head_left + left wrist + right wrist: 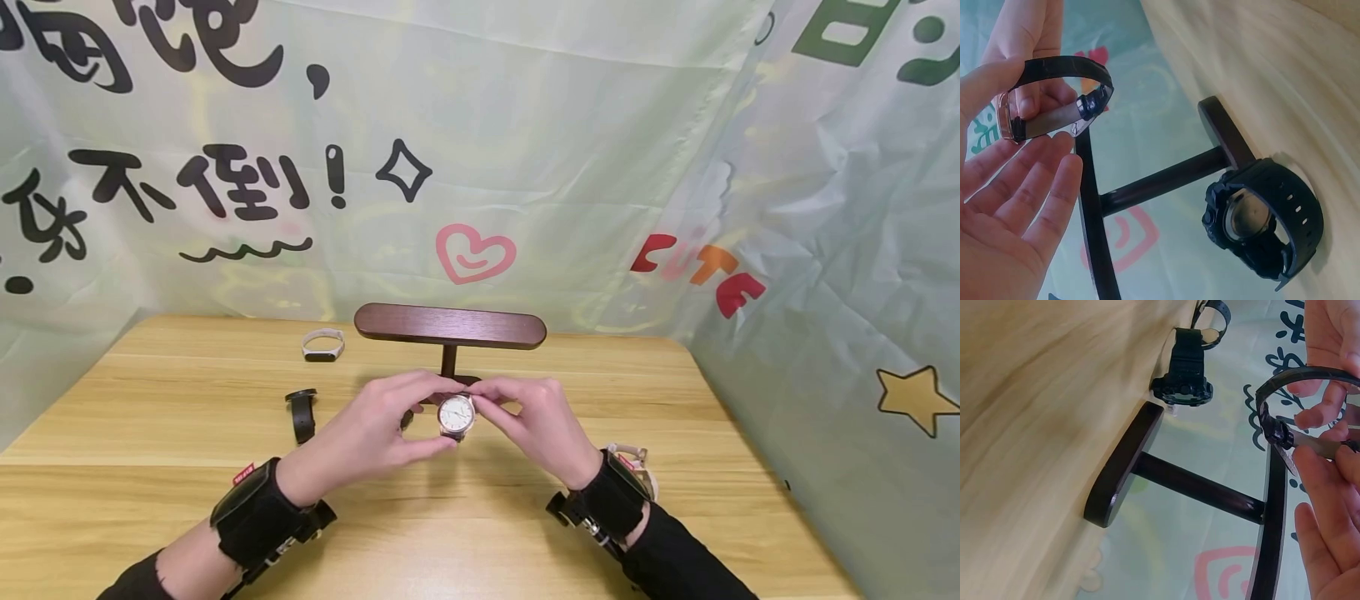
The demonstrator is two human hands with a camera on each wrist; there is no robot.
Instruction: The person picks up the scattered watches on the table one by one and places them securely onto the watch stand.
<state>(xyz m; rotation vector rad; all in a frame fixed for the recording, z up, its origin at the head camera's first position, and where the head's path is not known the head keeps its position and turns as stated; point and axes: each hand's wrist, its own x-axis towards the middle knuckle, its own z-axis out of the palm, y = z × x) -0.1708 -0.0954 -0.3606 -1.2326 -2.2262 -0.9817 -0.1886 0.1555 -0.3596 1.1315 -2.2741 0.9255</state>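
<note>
A wristwatch with a white round dial and a dark strap is held up at the middle of the table. Its strap forms a closed loop in the left wrist view. My left hand grips the watch from the left, thumb below and fingers above. From the right, my right hand pinches it near the top of the case. Right behind stands a dark wooden T-shaped stand, its bar bare. A chunky black watch sits beside the stand's base, mostly hidden by my left hand in the head view.
On the left lie a black watch and, farther back, a pale fitness band. A light-strapped watch is partly covered by my right wrist. Printed cloth hangs behind the wooden table.
</note>
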